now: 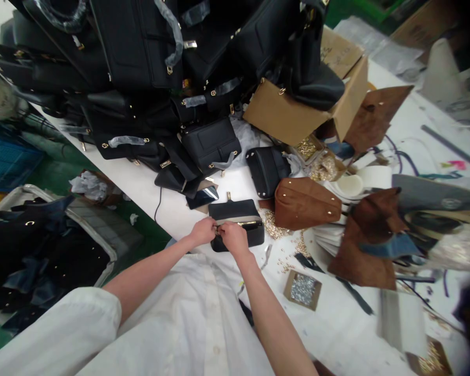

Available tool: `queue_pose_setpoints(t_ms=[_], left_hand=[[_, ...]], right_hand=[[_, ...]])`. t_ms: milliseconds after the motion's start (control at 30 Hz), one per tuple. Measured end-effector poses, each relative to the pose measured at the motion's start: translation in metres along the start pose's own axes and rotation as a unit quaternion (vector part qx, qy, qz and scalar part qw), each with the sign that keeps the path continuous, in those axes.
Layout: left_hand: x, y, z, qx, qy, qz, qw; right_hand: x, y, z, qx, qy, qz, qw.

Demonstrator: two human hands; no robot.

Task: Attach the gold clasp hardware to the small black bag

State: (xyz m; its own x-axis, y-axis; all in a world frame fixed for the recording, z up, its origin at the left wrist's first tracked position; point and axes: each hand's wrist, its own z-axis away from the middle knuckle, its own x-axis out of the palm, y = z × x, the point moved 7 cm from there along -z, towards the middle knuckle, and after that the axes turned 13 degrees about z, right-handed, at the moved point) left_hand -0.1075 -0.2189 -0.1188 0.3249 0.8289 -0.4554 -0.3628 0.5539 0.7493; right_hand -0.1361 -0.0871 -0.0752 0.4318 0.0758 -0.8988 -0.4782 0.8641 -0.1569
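Observation:
A small black handbag [256, 237] lies on the white table in front of me, a gold zip [250, 223] running along its light-edged opening. My left hand [203, 231] is closed at the left end of that opening, fingertips pinched on the bag's edge. Right beside it, my right hand [234, 237] has its fingers curled down onto the same edge, thumb side toward the left hand. Whatever small part lies between the fingertips is hidden. Just behind the bag rests a dark phone [203, 196].
Black handbags [137, 47] pile up at the back. To the right are brown bags [307, 203], loose gold studs [276, 227], a box of silver pieces [303, 290] and an open carton [285, 112]. At left stands a bin [112, 253] of dark pieces.

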Motion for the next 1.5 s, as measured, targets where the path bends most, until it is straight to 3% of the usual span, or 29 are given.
queue_pose_setpoints(t_ms=[667, 833, 1100, 1500], left_hand=[[-0.001, -0.012, -0.022, -0.006, -0.016, 0.018, 1.000], [0.000, -0.013, -0.020, -0.008, -0.013, 0.026, 1.000], [0.000, -0.017, -0.021, -0.027, -0.012, 0.041, 0.999], [0.003, -0.020, -0.019, -0.029, -0.010, 0.070, 0.997]], right_hand=[[0.020, 0.013, 0.005, -0.001, 0.097, -0.139, 0.986], [0.020, 0.010, 0.005, -0.035, 0.091, -0.159, 0.982], [0.021, 0.014, -0.008, -0.039, 0.069, -0.206, 0.975], [0.023, 0.014, -0.006, -0.044, 0.073, -0.255, 0.963]])
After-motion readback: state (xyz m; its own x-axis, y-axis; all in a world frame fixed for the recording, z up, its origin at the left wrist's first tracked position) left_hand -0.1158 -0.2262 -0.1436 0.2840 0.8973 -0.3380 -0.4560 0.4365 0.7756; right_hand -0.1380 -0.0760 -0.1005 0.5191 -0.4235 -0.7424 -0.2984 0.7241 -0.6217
